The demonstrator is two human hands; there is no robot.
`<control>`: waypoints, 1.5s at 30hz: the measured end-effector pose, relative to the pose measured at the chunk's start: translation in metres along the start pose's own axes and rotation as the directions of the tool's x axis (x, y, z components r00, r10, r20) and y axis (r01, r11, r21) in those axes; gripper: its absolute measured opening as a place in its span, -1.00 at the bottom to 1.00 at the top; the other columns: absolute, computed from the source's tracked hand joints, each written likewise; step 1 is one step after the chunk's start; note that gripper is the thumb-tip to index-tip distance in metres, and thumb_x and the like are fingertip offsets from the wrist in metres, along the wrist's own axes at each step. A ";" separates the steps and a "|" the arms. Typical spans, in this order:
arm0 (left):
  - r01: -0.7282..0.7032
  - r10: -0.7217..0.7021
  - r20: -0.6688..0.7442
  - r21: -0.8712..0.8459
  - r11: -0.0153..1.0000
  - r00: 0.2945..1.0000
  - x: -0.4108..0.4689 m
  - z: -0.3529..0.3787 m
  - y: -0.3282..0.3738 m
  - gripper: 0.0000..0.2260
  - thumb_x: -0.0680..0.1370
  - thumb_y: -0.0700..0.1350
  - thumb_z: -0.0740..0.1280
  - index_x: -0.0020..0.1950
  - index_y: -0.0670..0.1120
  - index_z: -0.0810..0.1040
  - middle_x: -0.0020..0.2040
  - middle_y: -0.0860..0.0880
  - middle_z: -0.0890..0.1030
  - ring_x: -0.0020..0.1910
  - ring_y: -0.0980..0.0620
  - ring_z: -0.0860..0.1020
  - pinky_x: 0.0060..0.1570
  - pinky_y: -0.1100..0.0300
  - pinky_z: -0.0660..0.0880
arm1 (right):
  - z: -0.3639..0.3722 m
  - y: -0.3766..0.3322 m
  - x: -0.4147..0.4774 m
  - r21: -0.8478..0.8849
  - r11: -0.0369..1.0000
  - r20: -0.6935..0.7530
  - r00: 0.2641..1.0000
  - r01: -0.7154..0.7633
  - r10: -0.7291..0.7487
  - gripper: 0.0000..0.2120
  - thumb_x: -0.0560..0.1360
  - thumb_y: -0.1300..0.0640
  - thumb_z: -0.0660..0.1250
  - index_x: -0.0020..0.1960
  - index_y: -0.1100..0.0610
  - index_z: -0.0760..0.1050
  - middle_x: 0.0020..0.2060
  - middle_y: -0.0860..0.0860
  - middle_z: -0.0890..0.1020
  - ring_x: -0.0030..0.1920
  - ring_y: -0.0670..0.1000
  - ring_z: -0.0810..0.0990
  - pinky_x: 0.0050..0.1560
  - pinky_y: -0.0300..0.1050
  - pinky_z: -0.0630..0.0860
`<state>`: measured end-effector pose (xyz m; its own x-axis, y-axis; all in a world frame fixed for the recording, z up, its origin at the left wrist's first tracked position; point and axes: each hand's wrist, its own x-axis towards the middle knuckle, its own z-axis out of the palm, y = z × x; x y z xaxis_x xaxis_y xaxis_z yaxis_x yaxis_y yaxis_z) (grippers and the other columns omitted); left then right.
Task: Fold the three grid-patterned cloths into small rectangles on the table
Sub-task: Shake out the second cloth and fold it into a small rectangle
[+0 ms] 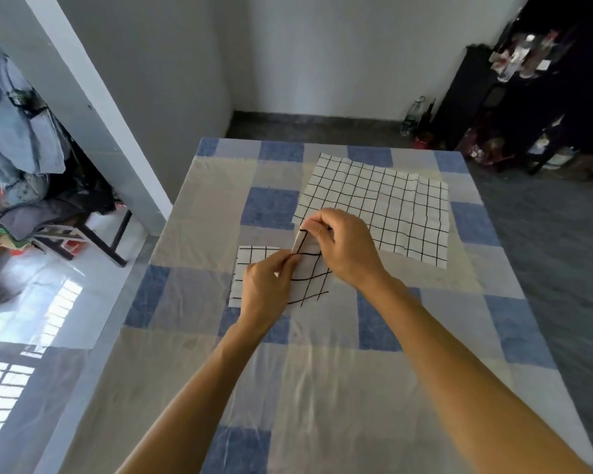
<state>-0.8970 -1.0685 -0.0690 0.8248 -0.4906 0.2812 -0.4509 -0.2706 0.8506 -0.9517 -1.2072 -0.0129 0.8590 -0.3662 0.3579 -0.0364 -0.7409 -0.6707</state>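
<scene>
Clothes (14, 131) hang bunched at the upper left of the frame, above a dark chair (93, 234) on glossy pale floor tiles (48, 295) that mirror a barred window. A white pillar (93, 107) slants down to the table's left edge. The table (322, 388) fills the middle and lower frame under a tablecloth of blue, grey and cream squares.

At centre, a small grid cloth (250, 265), white with black lines, lies on the tablecloth, its left part flat and its right part lifted. The left hand (266, 289) has curled fingers pinching that cloth near its middle. The right hand (346, 244), just beside it, pinches the raised folded edge between thumb and forefinger.

Right of and above the hands, a large grid cloth (384, 203) lies spread flat and creased. Plain grey walls (322, 46) meet in a corner behind. Bottles (415, 114) stand on the grey floor at the wall's foot, beside a dark shelf (528, 97) at the upper right; its cluttered items are too blurred for any label to be read.
</scene>
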 end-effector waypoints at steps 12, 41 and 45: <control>0.146 -0.156 0.116 0.092 0.985 0.981 -0.058 0.021 -0.058 -0.91 0.55 -0.15 0.33 -0.08 -0.07 0.63 -0.27 0.08 0.65 -0.33 0.16 0.58 -0.26 0.13 0.55 | 0.003 0.024 -0.020 -0.209 0.975 -0.123 0.991 -0.069 0.044 -0.80 0.58 0.02 0.27 -0.04 0.10 0.60 -0.20 -0.09 0.66 -0.25 -0.06 0.58 -0.06 -0.10 0.48; 0.758 -0.772 0.205 0.161 0.633 0.601 0.002 0.130 -0.150 -0.80 0.57 -0.10 0.28 -0.24 -0.09 0.58 -0.36 -0.05 0.61 -0.37 0.01 0.57 -0.31 0.15 0.57 | 0.154 0.253 0.056 -0.309 0.930 0.284 0.914 -0.201 0.292 -0.82 0.58 0.06 0.24 -0.09 0.11 0.56 -0.15 0.03 0.60 -0.10 0.07 0.51 -0.05 -0.02 0.41; 0.682 -0.737 0.143 0.298 0.668 0.660 0.007 0.132 -0.139 -0.88 0.55 -0.08 0.28 -0.17 -0.06 0.48 -0.33 0.02 0.57 -0.34 0.01 0.55 -0.29 0.04 0.56 | 0.152 0.255 0.029 -0.314 0.926 0.223 0.932 -0.209 0.286 -0.74 0.56 0.06 0.26 0.20 0.13 0.51 0.18 0.11 0.50 0.23 0.14 0.43 0.25 0.07 0.36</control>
<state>-0.8736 -1.1437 -0.2440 0.8284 -0.2427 -0.5047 0.1590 -0.7621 0.6276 -0.8582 -1.3209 -0.2725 0.9040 -0.4275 -0.0027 -0.3734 -0.7864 -0.4921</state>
